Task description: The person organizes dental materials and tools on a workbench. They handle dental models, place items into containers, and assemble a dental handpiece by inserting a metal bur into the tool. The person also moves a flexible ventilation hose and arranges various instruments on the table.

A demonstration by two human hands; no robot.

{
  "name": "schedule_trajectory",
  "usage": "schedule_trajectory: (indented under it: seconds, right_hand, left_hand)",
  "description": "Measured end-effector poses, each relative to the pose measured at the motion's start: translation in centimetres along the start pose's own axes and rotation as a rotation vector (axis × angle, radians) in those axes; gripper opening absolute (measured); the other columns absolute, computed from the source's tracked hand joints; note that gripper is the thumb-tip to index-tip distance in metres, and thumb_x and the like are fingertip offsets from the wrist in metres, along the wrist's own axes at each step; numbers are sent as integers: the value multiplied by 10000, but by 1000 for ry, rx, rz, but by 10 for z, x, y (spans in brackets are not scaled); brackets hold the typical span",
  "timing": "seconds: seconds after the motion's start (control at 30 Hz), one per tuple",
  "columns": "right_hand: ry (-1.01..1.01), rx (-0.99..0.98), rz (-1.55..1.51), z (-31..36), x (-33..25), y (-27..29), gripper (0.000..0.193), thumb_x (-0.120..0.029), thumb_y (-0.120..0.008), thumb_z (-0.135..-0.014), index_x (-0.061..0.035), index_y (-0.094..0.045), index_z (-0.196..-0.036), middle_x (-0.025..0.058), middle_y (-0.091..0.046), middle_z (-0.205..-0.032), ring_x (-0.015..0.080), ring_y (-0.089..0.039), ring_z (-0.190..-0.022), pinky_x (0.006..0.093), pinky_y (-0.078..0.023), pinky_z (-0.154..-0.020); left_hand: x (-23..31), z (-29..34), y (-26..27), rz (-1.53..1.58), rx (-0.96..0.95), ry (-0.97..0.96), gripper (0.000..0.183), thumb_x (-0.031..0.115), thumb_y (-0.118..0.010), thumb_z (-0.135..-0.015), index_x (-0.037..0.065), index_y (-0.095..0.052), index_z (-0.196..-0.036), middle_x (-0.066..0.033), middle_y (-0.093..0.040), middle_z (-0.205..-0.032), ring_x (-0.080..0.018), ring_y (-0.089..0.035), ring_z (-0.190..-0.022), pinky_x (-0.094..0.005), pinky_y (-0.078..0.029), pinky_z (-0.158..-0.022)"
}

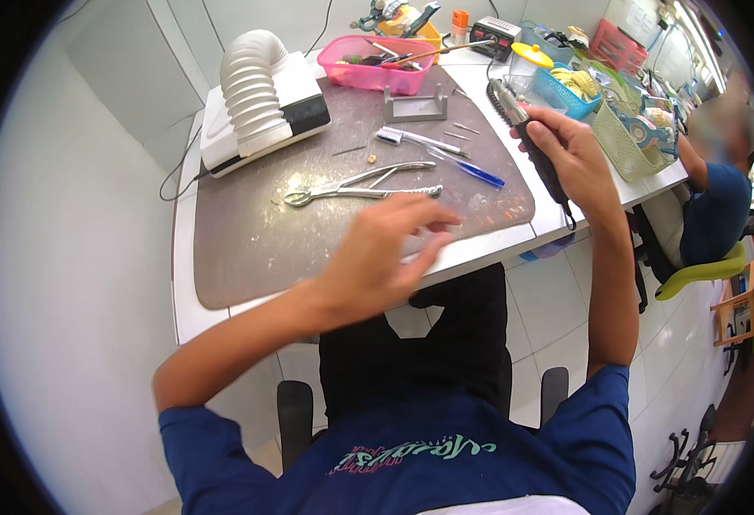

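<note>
My right hand (576,159) is wrapped round a rotary handpiece (545,168) with a black grip and a metal front end. A coiled black cord shows beside the metal end. Over the front of the brown mat hovers my left hand (381,249), slightly blurred, its thumb apart from its loosely bent fingers and nothing seen in it. Just beyond it lie metal pliers (351,186) with spread handles. Behind these are a white brush (416,140), a blue pen (480,174) and a small yellowish piece (372,159). Further back stands a grey holder (416,107).
A white machine (261,112) with a ribbed hose stands at the back left. Behind the brown mat (248,232) sits a pink basket (377,67) of tools. A control box (495,36) and a green basket (626,142) line the right. A seated person (716,206) works there.
</note>
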State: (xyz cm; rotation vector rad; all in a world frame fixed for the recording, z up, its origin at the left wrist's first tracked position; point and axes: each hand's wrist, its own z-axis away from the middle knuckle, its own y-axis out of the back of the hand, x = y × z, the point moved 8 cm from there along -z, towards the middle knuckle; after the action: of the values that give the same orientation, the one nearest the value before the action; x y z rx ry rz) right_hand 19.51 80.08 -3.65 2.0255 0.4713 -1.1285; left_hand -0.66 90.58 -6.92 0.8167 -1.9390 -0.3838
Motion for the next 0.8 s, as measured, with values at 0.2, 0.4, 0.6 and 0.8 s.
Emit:
schedule_trajectory:
  seconds: [0.2, 0.4, 0.6, 0.8]
  right_hand:
    - [71, -214, -357, 40, -39, -17, 363, -222, -554, -1003, 63, -585, -1225, 109, -668, -1045, 135, -644, -937, 275, -503, -885]
    - [116, -317, -392, 75, -39, -9, 439, -301, -564, -1002, 70, -574, -1235, 115, -672, -1016, 130, -648, -884, 252, -528, -771]
    - [-156, -502, -213, 89, -19, -16, 530, -345, -642, -948, 84, -555, -1247, 124, -685, -1044, 147, -669, -924, 256, -548, -773]
    - [-283, -520, -401, 89, 20, -16, 374, -180, -722, -888, 54, -592, -1149, 124, -689, -1028, 135, -669, -839, 242, -563, -588]
  left_hand:
    - [6, -17, -99, 663, 121, 109, 488, 114, -532, -994, -10, -346, -1428, -152, -575, -1253, -255, -552, -1218, -365, -423, -1054]
    - [20, -27, -135, 1213, -114, -16, 487, 148, -504, -1021, -13, -313, -1439, -129, -552, -1256, -203, -546, -1215, -369, -412, -1045]
    - [20, -17, -155, 1054, -292, 60, 456, 50, -578, -955, -8, -393, -1369, -128, -602, -1165, -214, -598, -1133, -371, -453, -1027]
    - [8, -2, -176, 1245, -256, 147, 418, 64, -574, -968, -39, -414, -1340, -127, -605, -1171, -202, -632, -1091, -355, -480, -983]
